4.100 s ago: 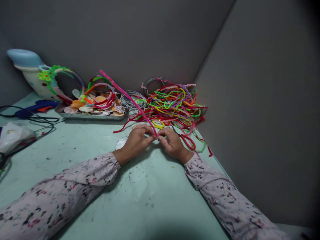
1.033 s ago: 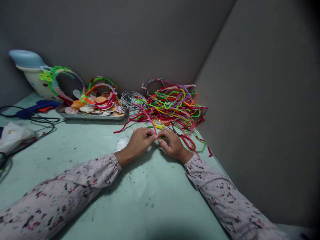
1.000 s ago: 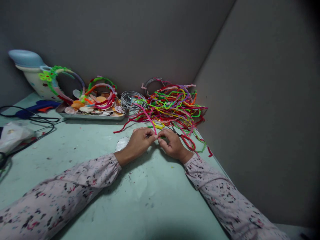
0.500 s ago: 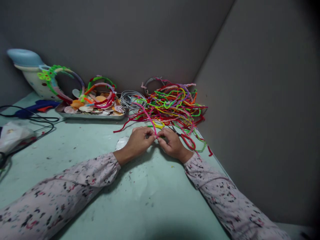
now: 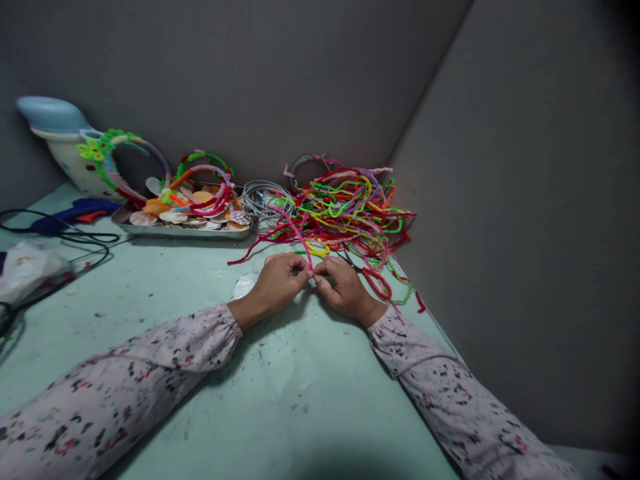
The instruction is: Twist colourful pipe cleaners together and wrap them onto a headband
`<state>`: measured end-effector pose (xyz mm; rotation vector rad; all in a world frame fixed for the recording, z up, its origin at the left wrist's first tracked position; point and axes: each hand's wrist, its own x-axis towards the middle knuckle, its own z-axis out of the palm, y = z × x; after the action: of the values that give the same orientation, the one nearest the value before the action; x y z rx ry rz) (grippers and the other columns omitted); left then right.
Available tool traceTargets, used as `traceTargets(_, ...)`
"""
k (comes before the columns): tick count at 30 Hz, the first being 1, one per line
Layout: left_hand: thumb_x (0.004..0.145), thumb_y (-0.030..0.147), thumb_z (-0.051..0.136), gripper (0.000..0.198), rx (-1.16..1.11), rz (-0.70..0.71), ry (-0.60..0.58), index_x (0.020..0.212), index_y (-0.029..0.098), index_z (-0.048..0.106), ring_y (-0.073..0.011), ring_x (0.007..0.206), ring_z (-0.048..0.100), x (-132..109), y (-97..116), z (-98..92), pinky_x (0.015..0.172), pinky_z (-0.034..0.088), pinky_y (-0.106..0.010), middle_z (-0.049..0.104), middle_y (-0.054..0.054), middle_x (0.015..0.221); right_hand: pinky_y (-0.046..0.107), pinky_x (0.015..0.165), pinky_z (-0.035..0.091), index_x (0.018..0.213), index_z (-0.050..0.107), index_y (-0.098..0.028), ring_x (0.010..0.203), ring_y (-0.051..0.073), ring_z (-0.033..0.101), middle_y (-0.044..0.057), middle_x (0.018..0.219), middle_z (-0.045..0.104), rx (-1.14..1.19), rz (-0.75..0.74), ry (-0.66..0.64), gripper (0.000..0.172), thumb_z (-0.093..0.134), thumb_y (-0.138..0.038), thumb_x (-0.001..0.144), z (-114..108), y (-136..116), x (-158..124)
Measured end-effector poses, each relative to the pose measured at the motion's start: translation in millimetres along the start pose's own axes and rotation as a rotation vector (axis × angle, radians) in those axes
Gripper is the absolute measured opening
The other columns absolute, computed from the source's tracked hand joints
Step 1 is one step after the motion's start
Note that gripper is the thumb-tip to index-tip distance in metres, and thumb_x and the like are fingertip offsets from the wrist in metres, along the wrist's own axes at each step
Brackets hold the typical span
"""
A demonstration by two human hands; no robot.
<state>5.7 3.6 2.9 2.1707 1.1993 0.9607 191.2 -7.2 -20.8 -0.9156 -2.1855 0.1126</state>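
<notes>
Pipe cleaner [image 5: 303, 241] in bright pink rises from the fingertips at the middle of the bench [image 5: 300, 400], its long axis running away from the person and leaning to the left. Its near end is down between the two hands; the free end points toward the far wall, bending over leftward near the tip, where it overlaps the wire coil [image 5: 255, 198] and the edge of the heap from this angle. Whether it touches either, I cannot tell.

Left hand [image 5: 281, 280] and right hand [image 5: 345, 287] meet almost tip to tip, the grip of each pinching the near end between thumb and forefinger. A bit of green shows just beyond the left fingers; whether it is held is unclear.

Scissors [image 5: 373, 273] with red handles lie just beside the right hand, blades angled away and to the left. A white scrap [image 5: 245, 285] lies by the left wrist. Beyond spreads a heap of coloured stems [image 5: 345, 207]. Farther left sits a metal tray [image 5: 187, 232] of shells, with fuzzy hoops around it, then a blue-lidded container [image 5: 75, 160].
</notes>
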Motion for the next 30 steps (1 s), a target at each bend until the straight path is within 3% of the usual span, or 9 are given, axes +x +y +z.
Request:
traceTargets(10, 0.08, 0.026, 0.057, 0.015, -0.004, 0.016, 0.029, 0.07, 0.016, 0.061, -0.0137, 0.068, 0.051, -0.5, -0.6, -0.5, 0.063, 0.036, -0.026, 0.061, 0.0, 0.068, 0.035, 0.077, 0.043, 0.093, 0.055, -0.021, 0.082, 0.02, 0.054, 0.005, 0.085, 0.061, 0.012, -0.017, 0.049, 0.007, 0.051, -0.021, 0.088, -0.6, -2.1, 2.1)
traceTargets(23, 0.08, 0.022, 0.054, 0.018, 0.024, -0.021, 0.002, 0.064, 0.016, 0.061, -0.0136, 0.066, 0.051, 0.0, -0.1, -0.9, 0.061, 0.035, -0.026, 0.06, 0.0, 0.065, 0.037, 0.077, 0.042, 0.093, 0.055, -0.021, 0.082, 0.021, 0.052, 0.005, 0.085, 0.06, -0.051, -0.048, -0.009, 0.008, 0.05, -0.021, 0.087, 0.5, -0.5, 0.3)
traceTargets(30, 0.081, 0.026, 0.058, 0.011, -0.012, 0.013, 0.06, 0.077, 0.018, 0.064, -0.0157, 0.075, 0.057, -0.8, 0.3, -0.6, 0.069, 0.04, -0.029, 0.066, -0.002, 0.078, 0.036, 0.078, 0.044, 0.094, 0.056, -0.022, 0.084, 0.02, 0.055, 0.005, 0.087, 0.061, -0.006, 0.019, 0.067, 0.008, 0.051, -0.024, 0.088, -0.6, 0.0, 1.7)
